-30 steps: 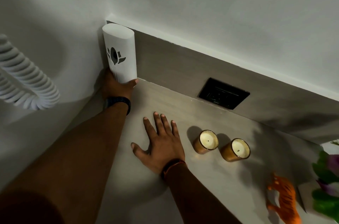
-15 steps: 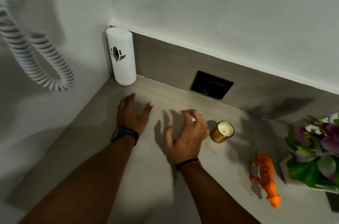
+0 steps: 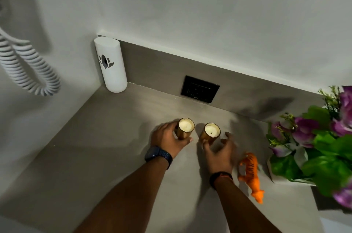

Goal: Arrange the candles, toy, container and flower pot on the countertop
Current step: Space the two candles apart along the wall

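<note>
Two gold-jar candles stand side by side in the middle of the grey countertop [image 3: 99,156]. My left hand [image 3: 167,140] is wrapped around the left candle [image 3: 185,127]. My right hand [image 3: 221,153] cups the right candle [image 3: 211,131], thumb on its front and fingers spread to its right; a firm grip is not certain. The white cylindrical container [image 3: 111,65] with a black flower mark stands upright in the back left corner. An orange toy tiger [image 3: 251,173] lies to the right of my right wrist. The flower pot [image 3: 312,143] with purple flowers sits at the far right.
A black wall socket [image 3: 200,88] is set into the grey backsplash behind the candles. A white coiled cord [image 3: 24,68] hangs on the left wall. White walls close off the corner at the left and back.
The left hand let go of the white container, left standing in the corner, and came to the left candle. The right hand shifted right from the countertop to the right candle.
</note>
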### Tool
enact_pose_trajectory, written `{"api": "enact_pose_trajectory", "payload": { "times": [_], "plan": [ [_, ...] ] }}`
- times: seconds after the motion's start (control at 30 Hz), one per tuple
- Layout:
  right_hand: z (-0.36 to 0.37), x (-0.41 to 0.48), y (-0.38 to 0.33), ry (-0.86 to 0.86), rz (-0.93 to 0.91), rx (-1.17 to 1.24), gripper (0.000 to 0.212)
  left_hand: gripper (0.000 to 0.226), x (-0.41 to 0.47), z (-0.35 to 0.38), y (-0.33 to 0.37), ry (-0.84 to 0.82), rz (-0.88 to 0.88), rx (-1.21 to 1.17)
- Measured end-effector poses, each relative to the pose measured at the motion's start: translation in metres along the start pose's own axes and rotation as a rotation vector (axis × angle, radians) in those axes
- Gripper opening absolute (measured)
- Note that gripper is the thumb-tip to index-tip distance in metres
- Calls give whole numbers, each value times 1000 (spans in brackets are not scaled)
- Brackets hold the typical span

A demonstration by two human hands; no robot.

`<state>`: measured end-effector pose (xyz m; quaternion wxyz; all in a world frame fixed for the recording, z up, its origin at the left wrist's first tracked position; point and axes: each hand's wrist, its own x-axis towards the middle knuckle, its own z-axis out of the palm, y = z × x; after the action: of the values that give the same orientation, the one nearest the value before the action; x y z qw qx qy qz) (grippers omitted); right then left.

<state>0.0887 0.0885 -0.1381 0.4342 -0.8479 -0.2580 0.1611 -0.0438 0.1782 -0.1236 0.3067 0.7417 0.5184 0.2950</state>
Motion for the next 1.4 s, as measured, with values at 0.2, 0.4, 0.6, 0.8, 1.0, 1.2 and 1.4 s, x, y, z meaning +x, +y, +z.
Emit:
{"api": "enact_pose_trajectory", "payload": {
  "times": [0.2, 0.4, 0.6, 0.8, 1.0, 1.2, 1.4],
  "plan": [
    [14, 26, -8, 3, -74, -3, 48, 51, 23, 6, 0, 77, -11, 9],
    [26, 66, -22, -2, -120, -28, 50, 49, 76, 2, 0, 67, -84, 9],
    [41, 97, -35, 39, -126, -50, 49, 48, 120, 7, -8, 64, -117, -2],
    [47, 106, -36, 76, -111, -38, 54, 51, 131, 12, -13, 68, -113, -28],
    [46, 97, -40, 99, -81, -6, 74, 64, 131, 13, -19, 64, -101, -41],
    [37, 67, -46, 136, -134, 56, 75, 96, 101, 11, -18, 81, -120, -52],
    [2, 31, -50, 239, -275, 122, 50, 76, 37, 22, 14, 99, -69, 35]
  ]
}}
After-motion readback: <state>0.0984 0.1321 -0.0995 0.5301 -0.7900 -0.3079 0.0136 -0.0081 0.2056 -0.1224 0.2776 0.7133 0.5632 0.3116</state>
